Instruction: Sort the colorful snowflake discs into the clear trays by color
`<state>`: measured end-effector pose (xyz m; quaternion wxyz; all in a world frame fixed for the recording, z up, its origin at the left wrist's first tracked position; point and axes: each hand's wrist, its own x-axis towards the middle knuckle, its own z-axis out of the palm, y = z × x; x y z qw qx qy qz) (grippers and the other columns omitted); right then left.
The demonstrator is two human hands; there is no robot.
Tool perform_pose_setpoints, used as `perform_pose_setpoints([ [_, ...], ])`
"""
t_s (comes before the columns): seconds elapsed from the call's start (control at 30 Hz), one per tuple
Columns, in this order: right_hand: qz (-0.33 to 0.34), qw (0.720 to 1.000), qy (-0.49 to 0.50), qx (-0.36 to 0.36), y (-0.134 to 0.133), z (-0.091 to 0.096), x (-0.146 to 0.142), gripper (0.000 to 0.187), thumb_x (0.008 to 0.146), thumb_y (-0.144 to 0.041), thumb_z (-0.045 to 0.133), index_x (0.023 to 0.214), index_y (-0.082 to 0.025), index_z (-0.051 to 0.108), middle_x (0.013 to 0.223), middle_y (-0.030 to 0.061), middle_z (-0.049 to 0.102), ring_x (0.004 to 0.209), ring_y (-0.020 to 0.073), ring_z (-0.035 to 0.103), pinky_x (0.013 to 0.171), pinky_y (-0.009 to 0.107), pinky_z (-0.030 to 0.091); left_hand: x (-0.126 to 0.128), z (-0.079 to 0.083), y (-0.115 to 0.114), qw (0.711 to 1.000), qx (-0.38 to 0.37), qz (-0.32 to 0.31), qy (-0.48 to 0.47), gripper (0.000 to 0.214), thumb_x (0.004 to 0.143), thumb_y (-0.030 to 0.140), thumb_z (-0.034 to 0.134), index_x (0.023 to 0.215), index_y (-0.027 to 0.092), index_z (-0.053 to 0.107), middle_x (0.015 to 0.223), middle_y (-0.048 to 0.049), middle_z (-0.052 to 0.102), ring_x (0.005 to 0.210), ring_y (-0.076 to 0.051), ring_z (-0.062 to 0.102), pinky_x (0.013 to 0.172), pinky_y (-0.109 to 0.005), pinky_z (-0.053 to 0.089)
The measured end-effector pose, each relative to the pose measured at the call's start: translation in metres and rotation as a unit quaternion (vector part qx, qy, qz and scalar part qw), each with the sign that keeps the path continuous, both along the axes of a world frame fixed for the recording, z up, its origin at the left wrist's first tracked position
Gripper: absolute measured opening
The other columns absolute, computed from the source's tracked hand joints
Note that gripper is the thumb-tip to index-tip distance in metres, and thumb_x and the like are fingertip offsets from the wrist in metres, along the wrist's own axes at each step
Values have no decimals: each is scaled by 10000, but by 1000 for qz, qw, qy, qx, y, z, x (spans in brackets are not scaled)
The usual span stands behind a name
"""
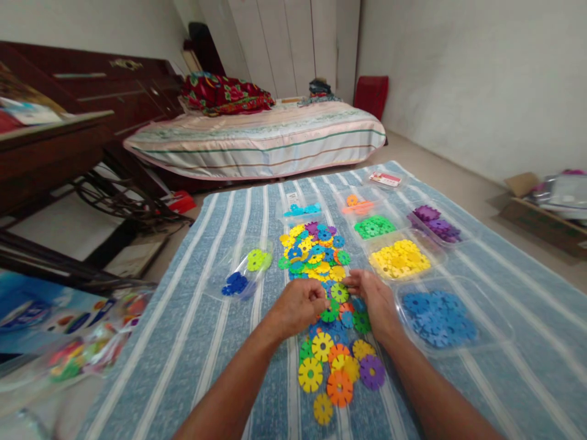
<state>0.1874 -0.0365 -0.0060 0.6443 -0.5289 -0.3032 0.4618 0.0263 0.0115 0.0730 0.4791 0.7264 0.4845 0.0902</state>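
Observation:
A long heap of colourful notched plastic discs [316, 256] runs down the middle of the cloth. Over its left side is my left hand [298, 307], thumb and fingers curled together; what they hold, if anything, is hidden. A green notched disc [330, 311] shows right beside those fingertips. My right hand [373, 302] lies along the heap's right side, fingers stretched out and apart, close to a lime-green disc [340, 293]. Nearer to me, a purple disc [372, 372], an orange disc [340, 388] and several yellow ones lie loose.
To the right stand clear tubs of blue discs [438, 318], yellow discs [400, 259], green discs [375, 227] and purple discs [438, 225]. A left tub [215, 284] holds lime and dark blue discs. Further back are tubs with light-blue discs [302, 209] and orange discs [358, 206]. A bed [257, 143] stands beyond.

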Motion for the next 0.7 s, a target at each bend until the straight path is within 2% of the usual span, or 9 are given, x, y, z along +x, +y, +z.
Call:
perform_pose_setpoints([
  [0.13, -4, 1000, 0, -10, 1, 2, -2, 458, 792, -601, 494, 914, -191, 657, 853, 68, 708, 828, 195, 651, 738, 321, 505, 21, 15, 26, 998, 28, 51, -24, 113, 685, 244, 566, 626, 155, 527, 430, 77, 475, 407, -74, 487, 424, -166, 333],
  [0.27, -4, 1000, 4, -10, 1, 4, -2, 454, 795, -601, 490, 905, -193, 656, 841, 64, 708, 813, 189, 650, 730, 314, 501, 66, 36, 58, 989, 48, 96, -99, 103, 703, 200, 578, 634, 134, 539, 449, 49, 514, 415, -66, 511, 429, -154, 363],
  [0.33, -4, 1000, 5, -10, 1, 4, -2, 452, 795, -600, 489, 908, -195, 656, 849, 66, 708, 814, 190, 649, 731, 314, 498, 89, 43, 72, 980, 52, 125, -149, 60, 718, 181, 570, 723, 121, 572, 541, 21, 575, 500, -83, 583, 470, -158, 408],
  [0.4, -4, 1000, 8, -11, 1, 3, -2, 449, 794, -598, 491, 910, -196, 655, 855, 68, 708, 815, 190, 648, 735, 315, 497, 104, 44, 81, 976, 94, 140, -135, 91, 717, 186, 568, 765, 115, 599, 590, 5, 599, 555, -97, 605, 496, -167, 424],
  [0.47, -3, 1000, 12, -10, 1, 3, -2, 447, 795, -596, 492, 920, -197, 651, 861, 69, 707, 827, 192, 646, 740, 315, 497, 107, 40, 81, 980, 147, 105, -81, 119, 715, 208, 559, 750, 114, 624, 582, 1, 601, 568, -107, 594, 512, -181, 423],
  [0.53, -3, 1000, 13, -7, 1, 2, -1, 449, 798, -595, 488, 927, -197, 649, 867, 67, 706, 842, 194, 643, 743, 316, 498, 99, 33, 73, 983, 181, 30, -19, 139, 709, 211, 540, 710, 119, 644, 562, 2, 597, 572, -114, 575, 532, -196, 417],
  [0.7, 11, 1000, 6, 14, 0, 3, 1, 442, 817, -581, 463, 952, -207, 655, 940, 50, 693, 868, 187, 633, 761, 311, 489, 66, 17, 31, 959, 196, -164, 122, 148, 671, 194, 529, 582, 155, 640, 539, 4, 584, 563, -133, 544, 524, -218, 369],
])
